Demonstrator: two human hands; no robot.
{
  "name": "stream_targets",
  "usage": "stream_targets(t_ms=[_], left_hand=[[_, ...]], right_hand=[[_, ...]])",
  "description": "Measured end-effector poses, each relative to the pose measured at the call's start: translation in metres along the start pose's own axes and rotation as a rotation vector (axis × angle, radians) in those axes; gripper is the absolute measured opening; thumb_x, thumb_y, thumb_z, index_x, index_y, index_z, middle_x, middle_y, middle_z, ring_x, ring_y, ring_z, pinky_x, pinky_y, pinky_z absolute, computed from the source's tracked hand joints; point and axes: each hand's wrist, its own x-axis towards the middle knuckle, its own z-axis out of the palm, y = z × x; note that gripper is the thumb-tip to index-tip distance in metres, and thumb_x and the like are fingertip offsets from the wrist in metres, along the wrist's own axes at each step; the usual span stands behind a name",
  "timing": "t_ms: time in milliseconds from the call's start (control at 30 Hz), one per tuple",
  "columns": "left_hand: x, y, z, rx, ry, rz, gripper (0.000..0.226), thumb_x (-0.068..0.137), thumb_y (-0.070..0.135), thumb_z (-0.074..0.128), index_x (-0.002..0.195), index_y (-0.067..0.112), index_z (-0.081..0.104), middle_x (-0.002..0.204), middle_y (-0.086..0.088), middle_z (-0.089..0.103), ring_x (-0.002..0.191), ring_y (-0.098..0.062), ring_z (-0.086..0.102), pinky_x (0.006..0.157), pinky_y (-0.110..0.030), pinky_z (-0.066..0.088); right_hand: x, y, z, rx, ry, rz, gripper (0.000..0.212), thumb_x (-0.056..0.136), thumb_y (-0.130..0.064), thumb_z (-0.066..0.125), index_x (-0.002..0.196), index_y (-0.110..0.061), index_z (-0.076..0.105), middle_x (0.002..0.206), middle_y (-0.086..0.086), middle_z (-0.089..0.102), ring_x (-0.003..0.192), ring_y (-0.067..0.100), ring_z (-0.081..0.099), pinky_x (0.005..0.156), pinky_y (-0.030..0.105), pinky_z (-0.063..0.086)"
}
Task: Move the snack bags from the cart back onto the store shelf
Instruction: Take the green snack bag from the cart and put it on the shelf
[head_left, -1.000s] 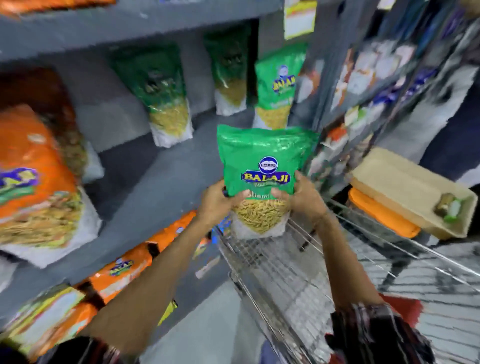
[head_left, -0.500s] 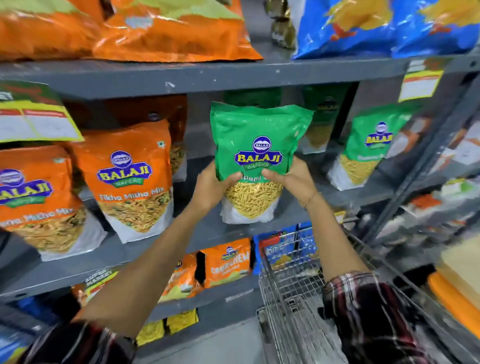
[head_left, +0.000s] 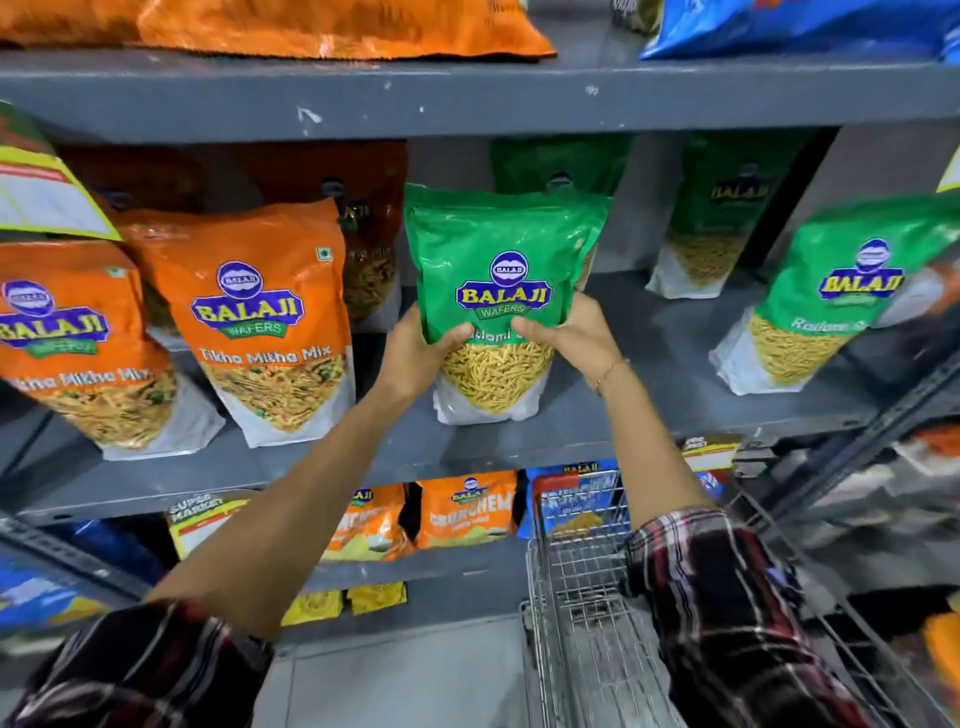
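A green Balaji snack bag (head_left: 501, 249) stands upright on the grey middle shelf (head_left: 597, 431), its base resting on the shelf board. My left hand (head_left: 421, 353) grips its lower left side and my right hand (head_left: 569, 335) grips its lower right side. Behind it stands another green bag (head_left: 561, 161), mostly hidden. The wire cart (head_left: 582, 597) is below my right arm, and I cannot see any bags inside it.
Orange Tikha Mitha Mix bags (head_left: 265, 322) stand to the left of the held bag, green bags (head_left: 831, 291) to the right. The upper shelf (head_left: 467, 98) hangs close overhead. Small orange packets (head_left: 462, 509) fill the lower shelf. Bare shelf board shows between the held bag and the right green bag.
The bag was lifted from over the cart up to the middle shelf and set down among the green bags, both hands still holding it. My view turned toward the shelf.
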Motion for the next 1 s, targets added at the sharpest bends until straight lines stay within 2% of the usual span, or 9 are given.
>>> stream_targets(t_ms=[133, 200, 333, 433, 533, 600, 767, 867, 1000], left_hand=[[0.001, -0.005, 0.000, 0.021, 0.006, -0.011, 0.052, 0.081, 0.032, 0.067, 0.125, 0.011, 0.051, 0.122, -0.007, 0.065, 0.108, -0.015, 0.063, 0.090, -0.033, 0.053], [-0.001, -0.008, -0.001, 0.019, -0.021, -0.037, 0.058, 0.077, 0.035, 0.069, 0.126, 0.012, 0.050, 0.118, -0.001, 0.065, 0.101, -0.001, 0.063, 0.085, -0.024, 0.055], [-0.009, -0.025, -0.003, -0.064, -0.240, -0.132, 0.079, 0.063, 0.022, 0.080, 0.130, 0.018, 0.039, 0.117, 0.012, 0.059, 0.097, 0.016, 0.058, 0.073, -0.003, 0.048], [-0.016, -0.041, -0.007, 0.043, -0.359, -0.205, 0.092, 0.057, 0.024, 0.086, 0.132, 0.025, 0.035, 0.119, 0.020, 0.054, 0.101, 0.020, 0.052, 0.079, 0.001, 0.042], [-0.020, -0.056, -0.007, 0.106, -0.358, -0.262, 0.091, 0.052, 0.026, 0.089, 0.130, 0.024, 0.041, 0.122, 0.015, 0.056, 0.112, 0.001, 0.054, 0.097, -0.021, 0.042], [-0.020, -0.060, -0.005, 0.110, -0.291, -0.283, 0.089, 0.052, 0.022, 0.089, 0.128, 0.022, 0.044, 0.121, 0.011, 0.057, 0.115, -0.010, 0.053, 0.099, -0.028, 0.041], [-0.017, -0.062, 0.009, 0.099, -0.245, -0.313, 0.087, 0.050, 0.019, 0.090, 0.126, 0.021, 0.046, 0.123, 0.004, 0.060, 0.117, -0.017, 0.055, 0.101, -0.035, 0.043], [-0.013, -0.060, 0.025, 0.093, -0.246, -0.313, 0.089, 0.050, 0.018, 0.090, 0.126, 0.020, 0.045, 0.126, 0.001, 0.060, 0.119, -0.020, 0.055, 0.106, -0.044, 0.043], [-0.004, -0.051, 0.058, 0.120, -0.281, -0.282, 0.095, 0.048, 0.025, 0.088, 0.130, 0.016, 0.041, 0.134, -0.007, 0.056, 0.124, -0.023, 0.052, 0.107, -0.049, 0.041]], right_hand=[[0.003, 0.006, -0.002, 0.033, -0.058, 0.000, 0.050, 0.069, -0.017, 0.081, 0.115, -0.014, 0.060, 0.112, 0.001, 0.069, 0.104, 0.014, 0.066, 0.095, 0.041, 0.053], [0.003, 0.012, -0.005, 0.045, -0.109, 0.025, 0.054, 0.070, -0.018, 0.080, 0.119, -0.016, 0.057, 0.115, -0.002, 0.067, 0.107, 0.011, 0.064, 0.098, 0.040, 0.052], [-0.006, 0.037, -0.013, 0.077, -0.279, 0.147, 0.077, 0.070, -0.009, 0.078, 0.134, -0.017, 0.036, 0.137, 0.006, 0.052, 0.126, 0.019, 0.050, 0.106, 0.041, 0.042], [-0.020, 0.061, -0.013, 0.082, -0.387, 0.197, 0.081, 0.069, 0.004, 0.076, 0.131, -0.027, 0.035, 0.134, -0.001, 0.053, 0.124, 0.013, 0.051, 0.100, 0.028, 0.048], [-0.025, 0.077, -0.004, 0.069, -0.374, 0.230, 0.081, 0.066, 0.008, 0.077, 0.133, -0.018, 0.038, 0.137, 0.006, 0.051, 0.125, 0.019, 0.050, 0.104, 0.036, 0.045], [-0.025, 0.083, 0.000, 0.033, -0.301, 0.225, 0.077, 0.064, 0.006, 0.079, 0.129, -0.012, 0.043, 0.132, 0.007, 0.056, 0.122, 0.022, 0.053, 0.104, 0.042, 0.045], [-0.022, 0.090, -0.008, -0.008, -0.244, 0.179, 0.070, 0.061, 0.001, 0.082, 0.121, -0.015, 0.050, 0.119, 0.003, 0.062, 0.115, 0.022, 0.059, 0.094, 0.033, 0.052], [-0.022, 0.091, -0.023, -0.025, -0.214, 0.166, 0.066, 0.061, 0.001, 0.083, 0.117, -0.014, 0.053, 0.115, 0.002, 0.064, 0.109, 0.019, 0.061, 0.081, 0.018, 0.056], [-0.025, 0.093, -0.055, -0.028, -0.156, 0.174, 0.063, 0.062, 0.006, 0.080, 0.117, -0.009, 0.053, 0.115, 0.005, 0.063, 0.106, 0.019, 0.062, 0.077, 0.015, 0.055]])
